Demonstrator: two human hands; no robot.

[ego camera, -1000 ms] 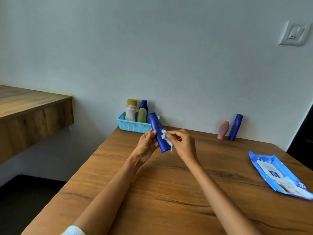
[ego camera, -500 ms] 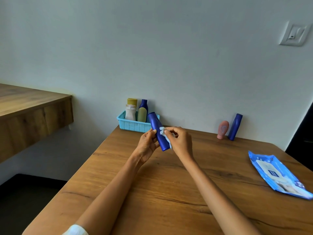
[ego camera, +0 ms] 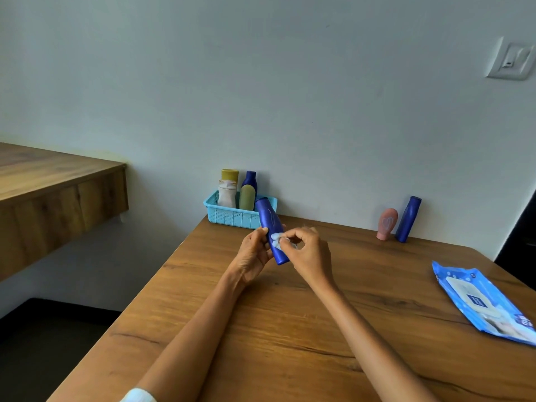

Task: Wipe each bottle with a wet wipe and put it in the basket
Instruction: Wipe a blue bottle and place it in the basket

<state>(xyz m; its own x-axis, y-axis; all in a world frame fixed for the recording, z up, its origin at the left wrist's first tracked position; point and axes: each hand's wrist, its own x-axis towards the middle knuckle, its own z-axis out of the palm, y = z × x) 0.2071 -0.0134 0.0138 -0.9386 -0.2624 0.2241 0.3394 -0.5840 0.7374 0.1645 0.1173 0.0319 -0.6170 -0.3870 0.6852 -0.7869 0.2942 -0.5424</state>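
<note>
Above the table's middle, my left hand [ego camera: 251, 256] grips a dark blue bottle [ego camera: 270, 221], tilted with its top leaning toward the basket. My right hand [ego camera: 308, 253] pinches a crumpled white wet wipe [ego camera: 277, 239] against the bottle's side. A light blue basket [ego camera: 232, 217] stands at the back left edge by the wall, with several bottles upright in it: a white one [ego camera: 226, 193], a yellow-capped one [ego camera: 230, 174], an olive one [ego camera: 247, 197] and a blue one [ego camera: 250, 179]. A pink bottle [ego camera: 387, 223] and another blue bottle [ego camera: 408, 219] stand against the wall at the back right.
A blue pack of wet wipes [ego camera: 481, 303] lies near the table's right edge. The wooden table [ego camera: 290, 329] ends at the left over a dark floor. A wooden shelf [ego camera: 55, 192] juts from the left wall. A switch [ego camera: 511, 60] sits on the wall.
My right hand has slid the wipe a little along the blue bottle's side. The left hand keeps holding the bottle in about the same place.
</note>
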